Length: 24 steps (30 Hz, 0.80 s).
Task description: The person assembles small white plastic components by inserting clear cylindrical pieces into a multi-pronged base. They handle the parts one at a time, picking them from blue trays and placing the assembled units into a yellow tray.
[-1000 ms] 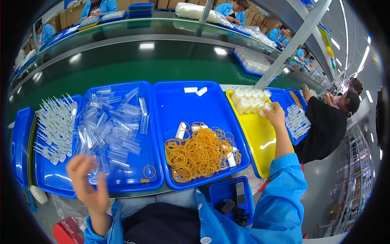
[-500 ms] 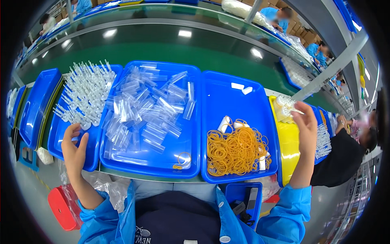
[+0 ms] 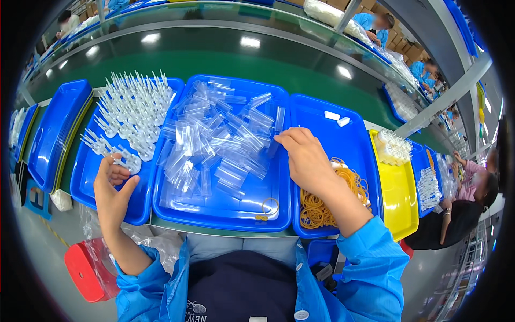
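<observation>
The right hand (image 3: 308, 161) has moved from the yellow tray (image 3: 398, 198) to clear tubes (image 3: 236, 140) in a blue tray (image 3: 244, 208), grip hidden; the left hand (image 3: 113, 194), half-open, is beside white stemmed pieces (image 3: 134, 110).

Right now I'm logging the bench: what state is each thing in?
White parts: massed, stems mostly upward
Clear tubes: loose, jumbled
Rubber bands: heaped, partly hidden
Tray stack: nested
Yellow tray: partly filled
Red stool: partly covered
Left hand: thumb and fingers apart
Right hand: fingers bent, hold unclear
</observation>
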Available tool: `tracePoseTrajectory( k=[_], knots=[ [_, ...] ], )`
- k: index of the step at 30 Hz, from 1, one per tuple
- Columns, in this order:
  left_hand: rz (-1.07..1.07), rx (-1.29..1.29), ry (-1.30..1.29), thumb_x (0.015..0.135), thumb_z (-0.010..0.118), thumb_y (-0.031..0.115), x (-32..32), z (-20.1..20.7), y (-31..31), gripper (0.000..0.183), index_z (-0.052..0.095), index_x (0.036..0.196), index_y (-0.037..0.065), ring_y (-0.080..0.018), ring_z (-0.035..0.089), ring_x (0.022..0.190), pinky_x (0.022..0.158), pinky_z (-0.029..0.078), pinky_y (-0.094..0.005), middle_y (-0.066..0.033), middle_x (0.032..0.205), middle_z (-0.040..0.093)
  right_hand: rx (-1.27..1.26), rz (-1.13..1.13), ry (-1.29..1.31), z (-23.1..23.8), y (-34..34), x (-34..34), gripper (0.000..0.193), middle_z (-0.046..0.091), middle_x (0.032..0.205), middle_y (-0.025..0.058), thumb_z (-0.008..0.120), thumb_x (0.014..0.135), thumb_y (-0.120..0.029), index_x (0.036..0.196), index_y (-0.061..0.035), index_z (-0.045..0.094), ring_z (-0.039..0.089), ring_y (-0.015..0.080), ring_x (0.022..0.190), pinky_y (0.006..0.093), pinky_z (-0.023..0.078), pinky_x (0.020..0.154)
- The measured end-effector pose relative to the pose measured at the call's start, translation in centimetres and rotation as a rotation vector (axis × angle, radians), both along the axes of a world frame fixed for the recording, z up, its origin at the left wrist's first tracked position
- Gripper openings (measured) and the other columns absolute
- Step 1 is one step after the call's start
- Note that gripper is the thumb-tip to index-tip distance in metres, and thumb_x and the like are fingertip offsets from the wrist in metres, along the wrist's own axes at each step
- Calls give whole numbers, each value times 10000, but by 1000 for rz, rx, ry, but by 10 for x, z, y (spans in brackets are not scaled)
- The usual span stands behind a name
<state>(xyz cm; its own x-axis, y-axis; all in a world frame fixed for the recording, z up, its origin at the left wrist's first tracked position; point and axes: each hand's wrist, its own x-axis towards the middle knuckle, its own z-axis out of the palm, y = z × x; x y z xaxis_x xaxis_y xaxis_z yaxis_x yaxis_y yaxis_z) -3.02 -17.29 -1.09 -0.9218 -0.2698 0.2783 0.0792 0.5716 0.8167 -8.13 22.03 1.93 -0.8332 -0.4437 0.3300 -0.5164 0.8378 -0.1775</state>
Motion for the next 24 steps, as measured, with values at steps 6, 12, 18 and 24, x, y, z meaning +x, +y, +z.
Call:
tracePoseTrajectory(
  k=[6, 12, 18, 24],
  knots=[
    [36, -221, -4, 662, 787, -1, 1, -4, -1, 362, 594, 968, 11, -126, 552, 730, 618, 437, -262, -54, 827, 603, 34, 11, 26, 0, -22, 19, 293, 576, 987, 119, 668, 703, -40, 995, -56, 647, 516, 320, 1053, 448, 431, 887],
    [50, -168, -111, 681, 761, -17, 0, 4, 3, 317, 570, 932, 16, -133, 584, 793, 537, 440, -236, -116, 1000, 680, -108, 61, -42, 10, -23, 38, 319, 569, 998, 118, 721, 677, -50, 983, -66, 632, 547, 326, 1017, 458, 423, 889],
    [82, -172, 109, 760, 729, 24, 8, -8, -7, 227, 549, 894, 58, -95, 541, 789, 571, 391, -211, -7, 919, 578, -67, -334, -114, 55, 96, 56, 134, 600, 783, 117, 660, 712, 22, 836, -20, 633, 626, 267, 741, 352, 492, 649],
    [61, -8, 313, 837, 676, 16, 17, 14, 45, 99, 584, 867, 38, -88, 528, 783, 597, 382, -208, -30, 897, 580, -29, -790, -524, 63, 128, 123, 242, 633, 843, 149, 746, 659, -70, 863, -20, 628, 653, 325, 830, 382, 513, 698]
  ],
)
